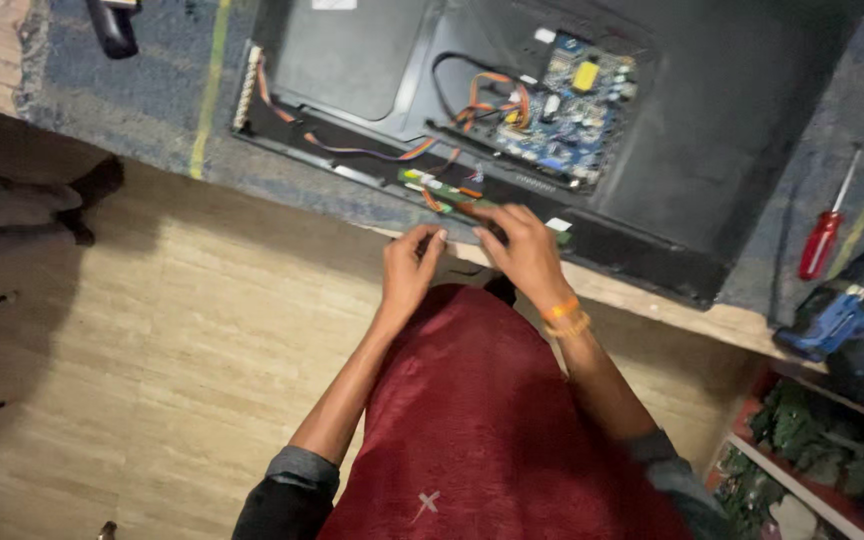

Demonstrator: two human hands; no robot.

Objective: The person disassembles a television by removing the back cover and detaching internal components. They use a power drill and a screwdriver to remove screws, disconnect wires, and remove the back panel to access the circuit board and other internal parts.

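Observation:
An opened flat screen set [652, 150] lies face down on a blue cloth-covered bench, its back cover off. A blue circuit board [567, 105] with orange and black wires shows inside. A narrow green strip board [442, 190] sits at the set's near edge. My left hand [409, 268] and my right hand [520, 248] are both at that near edge, fingertips close together just below the strip board. Whether either hand grips something small is unclear. My right wrist wears orange bands [564, 315].
A red-handled screwdriver [824, 235] and a blue power drill [842, 305] lie on the bench at the right. A shelf with green boards [812, 440] stands below them. A dark tool handle [112, 25] rests at the top left. Pale tiled floor [152, 350] lies below.

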